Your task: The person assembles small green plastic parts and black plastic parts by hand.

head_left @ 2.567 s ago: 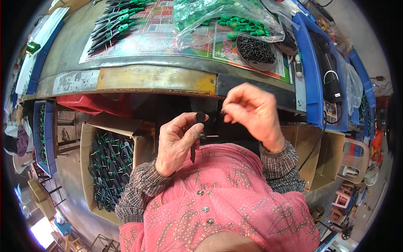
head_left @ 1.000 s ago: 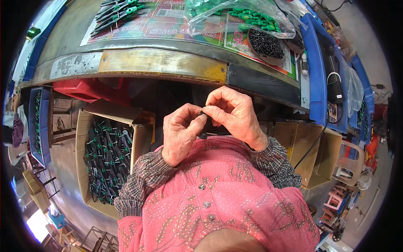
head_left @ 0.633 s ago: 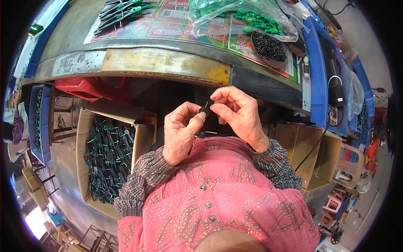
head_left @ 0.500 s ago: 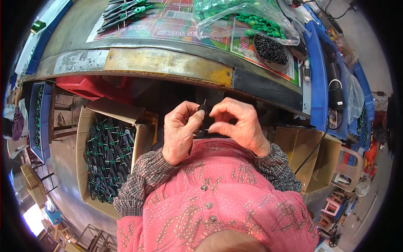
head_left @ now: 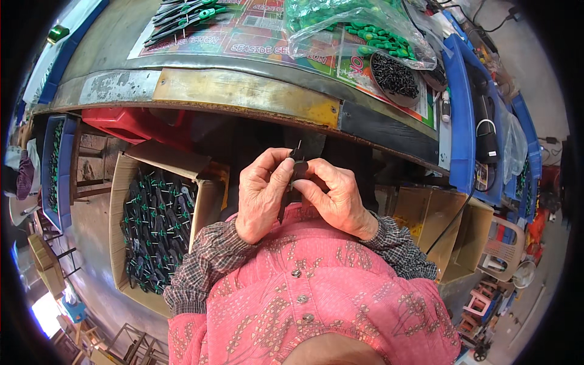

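In front of my body, below the table's edge, my left hand [head_left: 260, 194] pinches a slim black part [head_left: 297, 153] between thumb and fingers. A thin pale pin sticks up from its top end, and a dark tip shows below the hand. My right hand [head_left: 339, 199] is closed against the same part from the other side, thumb and fingertips together on it. My fingers cover much of the part, so its full shape is hidden. Whether the right hand also holds a separate small piece I cannot make out.
An open cardboard box [head_left: 117, 231] at left holds many black-and-green pieces with pale pins. On the table [head_left: 103, 55] lie similar black pieces [head_left: 176, 21], green parts [head_left: 389, 45] in a clear bag, and a dish of small black parts [head_left: 395, 79]. Blue bins [head_left: 459, 121] and cardboard boxes [head_left: 447, 225] stand right.
My right hand, held apart from the left half a second ago, has moved left and closed on the black part. My left hand keeps its pinch with little movement.
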A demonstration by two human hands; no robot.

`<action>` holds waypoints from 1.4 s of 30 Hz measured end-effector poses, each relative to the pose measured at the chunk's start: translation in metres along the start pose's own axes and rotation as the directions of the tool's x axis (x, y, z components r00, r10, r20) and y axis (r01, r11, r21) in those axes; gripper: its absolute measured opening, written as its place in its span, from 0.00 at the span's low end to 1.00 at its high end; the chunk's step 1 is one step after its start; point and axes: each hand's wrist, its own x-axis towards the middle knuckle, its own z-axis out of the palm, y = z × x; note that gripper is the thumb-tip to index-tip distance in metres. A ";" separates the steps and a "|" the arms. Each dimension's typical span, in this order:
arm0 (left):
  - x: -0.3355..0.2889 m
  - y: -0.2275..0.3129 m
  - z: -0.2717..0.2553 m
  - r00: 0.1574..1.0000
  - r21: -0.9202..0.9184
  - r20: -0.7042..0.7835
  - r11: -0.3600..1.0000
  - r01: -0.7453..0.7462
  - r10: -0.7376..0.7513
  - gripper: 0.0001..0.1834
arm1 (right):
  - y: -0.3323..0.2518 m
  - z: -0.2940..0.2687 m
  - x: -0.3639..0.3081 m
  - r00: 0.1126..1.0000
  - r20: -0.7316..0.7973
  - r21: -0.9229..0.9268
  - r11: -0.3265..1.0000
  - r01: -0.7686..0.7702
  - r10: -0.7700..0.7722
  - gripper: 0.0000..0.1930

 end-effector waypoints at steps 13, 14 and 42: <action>-0.001 -0.008 0.000 0.993 0.085 -0.071 0.993 -0.088 0.094 0.08 | -0.004 0.000 0.000 0.937 0.113 0.273 0.897 -0.348 0.330 0.05; 0.000 -0.008 0.001 0.991 0.097 -0.082 0.990 -0.102 0.110 0.08 | -0.004 0.000 0.000 0.938 0.113 0.273 0.897 -0.347 0.329 0.05; -0.006 0.004 -0.003 0.999 0.084 0.048 0.996 -0.010 0.006 0.06 | 0.003 -0.017 0.021 0.967 -0.010 0.414 0.882 -0.227 0.253 0.07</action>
